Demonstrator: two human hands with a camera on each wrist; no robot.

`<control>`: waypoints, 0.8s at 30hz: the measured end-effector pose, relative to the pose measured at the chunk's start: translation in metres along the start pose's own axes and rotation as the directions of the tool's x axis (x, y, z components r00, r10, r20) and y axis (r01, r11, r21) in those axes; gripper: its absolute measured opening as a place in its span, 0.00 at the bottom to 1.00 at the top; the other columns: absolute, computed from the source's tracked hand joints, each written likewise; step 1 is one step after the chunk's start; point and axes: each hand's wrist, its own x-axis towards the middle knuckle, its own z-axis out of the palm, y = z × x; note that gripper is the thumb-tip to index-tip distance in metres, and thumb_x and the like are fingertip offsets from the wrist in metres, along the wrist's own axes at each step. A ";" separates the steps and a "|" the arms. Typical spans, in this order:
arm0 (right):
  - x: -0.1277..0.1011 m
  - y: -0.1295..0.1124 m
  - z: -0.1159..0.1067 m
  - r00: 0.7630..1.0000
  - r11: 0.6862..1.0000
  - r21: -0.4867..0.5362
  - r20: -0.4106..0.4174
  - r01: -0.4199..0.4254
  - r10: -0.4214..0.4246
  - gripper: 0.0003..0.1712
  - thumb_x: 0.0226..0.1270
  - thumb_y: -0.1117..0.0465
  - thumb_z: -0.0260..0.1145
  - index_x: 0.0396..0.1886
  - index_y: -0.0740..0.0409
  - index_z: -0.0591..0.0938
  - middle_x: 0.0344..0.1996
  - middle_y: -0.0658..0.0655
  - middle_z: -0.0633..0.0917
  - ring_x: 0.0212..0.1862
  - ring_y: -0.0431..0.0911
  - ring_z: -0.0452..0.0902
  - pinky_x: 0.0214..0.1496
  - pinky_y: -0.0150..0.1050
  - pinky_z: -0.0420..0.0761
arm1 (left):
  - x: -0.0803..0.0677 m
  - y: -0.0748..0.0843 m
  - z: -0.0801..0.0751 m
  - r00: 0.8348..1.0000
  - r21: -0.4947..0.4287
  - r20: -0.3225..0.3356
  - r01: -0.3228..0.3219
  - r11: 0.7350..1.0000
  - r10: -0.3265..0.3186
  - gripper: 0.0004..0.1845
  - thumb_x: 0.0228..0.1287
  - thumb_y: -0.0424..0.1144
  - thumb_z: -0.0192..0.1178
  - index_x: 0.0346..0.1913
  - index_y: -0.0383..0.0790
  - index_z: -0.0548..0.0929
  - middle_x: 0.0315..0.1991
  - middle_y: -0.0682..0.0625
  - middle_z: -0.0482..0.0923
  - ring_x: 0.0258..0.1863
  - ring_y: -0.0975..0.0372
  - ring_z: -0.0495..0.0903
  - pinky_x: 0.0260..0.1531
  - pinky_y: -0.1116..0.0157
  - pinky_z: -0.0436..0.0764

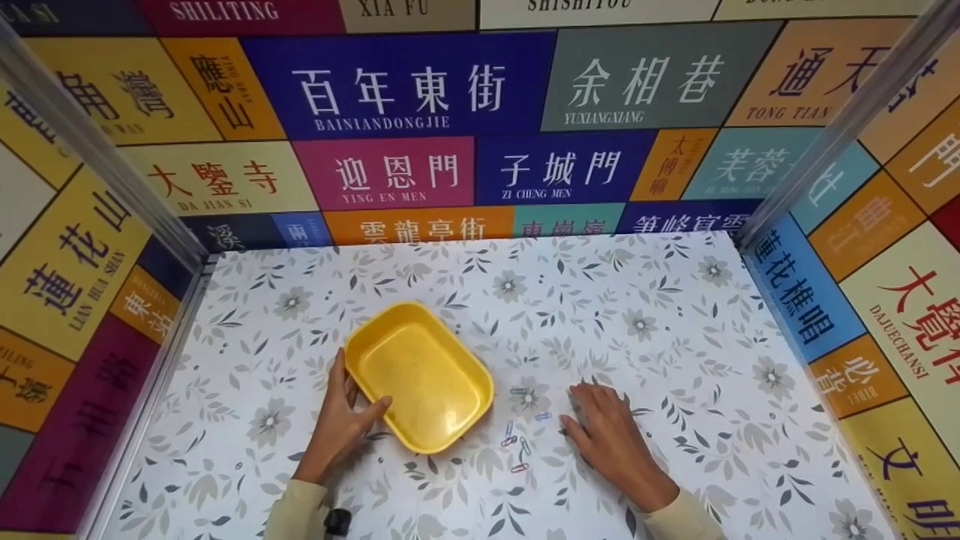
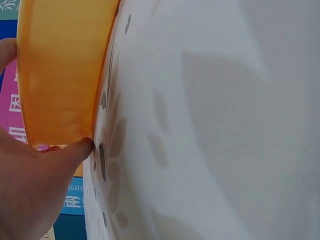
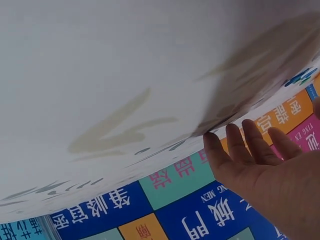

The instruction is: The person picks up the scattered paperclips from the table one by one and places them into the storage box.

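Note:
A yellow plastic tray (image 1: 420,379), its inside bare, is on the flower-patterned tabletop, turned at an angle. My left hand (image 1: 343,420) grips its left side, thumb at the near rim and fingers along the outer wall. The left wrist view has the tray's side wall (image 2: 65,75) between the digits of that hand. Several coloured paper clips (image 1: 524,447) lie scattered to the right of the tray. Just right of them, my right hand (image 1: 611,435) rests on the tabletop with loosely bent fingers and holds nothing. In the right wrist view, small blue-green clips (image 3: 301,76) show beyond the fingers.
The white tabletop (image 1: 675,285) carries grey leaves and flowers. Panels with coloured lettering (image 1: 397,90) rise behind it and on both sides, with clear corner strips (image 1: 795,150). A small black object (image 1: 337,521) sits by the left sleeve.

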 end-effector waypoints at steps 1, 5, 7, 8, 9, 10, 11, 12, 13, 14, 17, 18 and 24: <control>-0.001 0.001 0.000 1.000 1.000 0.001 -0.005 0.010 -0.010 0.25 0.72 0.61 0.79 0.63 0.68 0.85 0.57 0.66 0.86 0.60 0.63 0.80 0.61 0.66 0.81 | 0.000 0.000 0.000 1.000 0.001 0.002 0.001 1.000 -0.001 0.66 0.73 0.41 0.76 0.91 0.41 0.30 0.91 0.41 0.30 0.90 0.44 0.42 0.87 0.48 0.51; -0.002 0.004 0.000 0.999 0.999 0.012 -0.012 0.046 -0.046 0.22 0.69 0.63 0.81 0.59 0.67 0.87 0.55 0.64 0.86 0.59 0.61 0.80 0.60 0.64 0.81 | -0.002 -0.001 0.000 1.000 0.006 0.012 -0.012 1.000 0.012 0.67 0.73 0.40 0.76 0.90 0.40 0.28 0.91 0.39 0.30 0.90 0.43 0.41 0.87 0.48 0.50; -0.003 0.006 -0.001 0.998 0.998 0.023 -0.011 0.066 -0.066 0.20 0.68 0.64 0.82 0.56 0.66 0.89 0.54 0.63 0.86 0.58 0.59 0.80 0.60 0.62 0.82 | -0.002 -0.002 0.000 0.999 0.006 0.020 -0.026 1.000 0.026 0.67 0.73 0.39 0.76 0.90 0.39 0.28 0.91 0.37 0.30 0.89 0.42 0.41 0.87 0.47 0.50; -0.004 0.007 -0.001 0.997 0.997 0.026 -0.012 0.076 -0.075 0.19 0.67 0.64 0.82 0.55 0.65 0.89 0.54 0.62 0.86 0.58 0.58 0.80 0.61 0.61 0.82 | -0.002 -0.002 0.000 0.999 0.006 0.023 -0.035 0.999 0.035 0.67 0.73 0.39 0.76 0.90 0.38 0.28 0.91 0.36 0.30 0.89 0.42 0.41 0.87 0.47 0.49; -0.004 0.008 -0.001 0.996 0.996 0.029 -0.015 0.085 -0.085 0.18 0.66 0.65 0.82 0.53 0.64 0.90 0.53 0.62 0.86 0.57 0.58 0.80 0.60 0.59 0.82 | -0.001 -0.002 0.000 0.999 0.006 0.025 -0.044 0.999 0.044 0.67 0.73 0.39 0.75 0.90 0.38 0.28 0.91 0.36 0.30 0.89 0.41 0.40 0.87 0.46 0.49; -0.005 0.009 -0.001 0.995 0.995 0.031 -0.016 0.094 -0.094 0.17 0.65 0.65 0.83 0.52 0.63 0.90 0.52 0.61 0.86 0.57 0.57 0.80 0.60 0.59 0.82 | -0.001 -0.003 0.000 0.998 0.002 0.027 -0.054 0.999 0.054 0.67 0.73 0.39 0.75 0.90 0.37 0.28 0.91 0.35 0.30 0.89 0.41 0.40 0.86 0.46 0.48; -0.005 0.010 -0.001 0.995 0.994 0.028 -0.018 0.103 -0.103 0.17 0.65 0.65 0.83 0.51 0.63 0.90 0.51 0.60 0.86 0.56 0.57 0.80 0.60 0.58 0.82 | -0.001 -0.003 -0.001 0.998 0.004 0.028 -0.059 0.998 0.059 0.67 0.73 0.38 0.75 0.90 0.37 0.28 0.91 0.35 0.30 0.89 0.41 0.40 0.86 0.46 0.48; -0.005 0.011 -0.001 0.994 0.993 0.025 -0.020 0.112 -0.111 0.16 0.64 0.65 0.84 0.50 0.62 0.91 0.51 0.60 0.86 0.56 0.56 0.80 0.59 0.58 0.82 | -0.001 -0.003 -0.001 0.998 0.002 0.029 -0.064 0.998 0.064 0.66 0.74 0.38 0.74 0.90 0.37 0.28 0.91 0.36 0.29 0.89 0.41 0.40 0.86 0.45 0.48; -0.005 0.011 0.000 0.993 0.993 0.023 -0.020 0.117 -0.117 0.15 0.64 0.65 0.84 0.49 0.61 0.91 0.50 0.59 0.86 0.55 0.56 0.80 0.58 0.58 0.82 | -0.001 -0.004 -0.001 0.997 -0.004 0.030 -0.069 0.998 0.069 0.65 0.74 0.37 0.73 0.90 0.37 0.27 0.91 0.36 0.29 0.89 0.41 0.40 0.86 0.46 0.47; -0.005 0.012 0.000 0.992 0.992 0.021 -0.021 0.124 -0.123 0.15 0.63 0.64 0.84 0.47 0.60 0.91 0.49 0.58 0.86 0.55 0.56 0.79 0.58 0.58 0.82 | -0.001 -0.004 -0.002 0.997 -0.010 0.032 -0.074 0.997 0.074 0.64 0.75 0.36 0.72 0.89 0.37 0.27 0.91 0.36 0.28 0.89 0.40 0.39 0.86 0.46 0.47; -0.006 0.012 0.001 0.991 0.991 0.018 -0.021 0.135 -0.134 0.12 0.62 0.64 0.85 0.43 0.58 0.91 0.47 0.56 0.85 0.53 0.54 0.79 0.55 0.57 0.82 | -0.001 -0.005 -0.002 0.995 -0.030 0.047 -0.089 0.996 0.090 0.62 0.77 0.32 0.68 0.89 0.36 0.27 0.91 0.37 0.27 0.89 0.41 0.37 0.87 0.56 0.47; -0.006 0.012 0.001 0.990 0.990 0.014 -0.020 0.137 -0.137 0.12 0.62 0.64 0.85 0.42 0.57 0.91 0.47 0.56 0.85 0.53 0.54 0.79 0.55 0.57 0.82 | -0.002 -0.005 -0.003 0.994 -0.039 0.052 -0.096 0.995 0.098 0.61 0.78 0.30 0.67 0.89 0.36 0.26 0.91 0.38 0.27 0.89 0.41 0.36 0.86 0.62 0.47; -0.007 0.011 0.002 0.991 0.991 0.009 -0.003 0.134 -0.134 0.11 0.60 0.65 0.86 0.38 0.56 0.90 0.47 0.56 0.84 0.53 0.53 0.78 0.53 0.57 0.82 | -0.001 -0.007 -0.002 0.987 -0.080 0.064 -0.142 0.987 0.148 0.58 0.79 0.27 0.63 0.88 0.33 0.25 0.90 0.36 0.26 0.89 0.38 0.34 0.76 0.84 0.50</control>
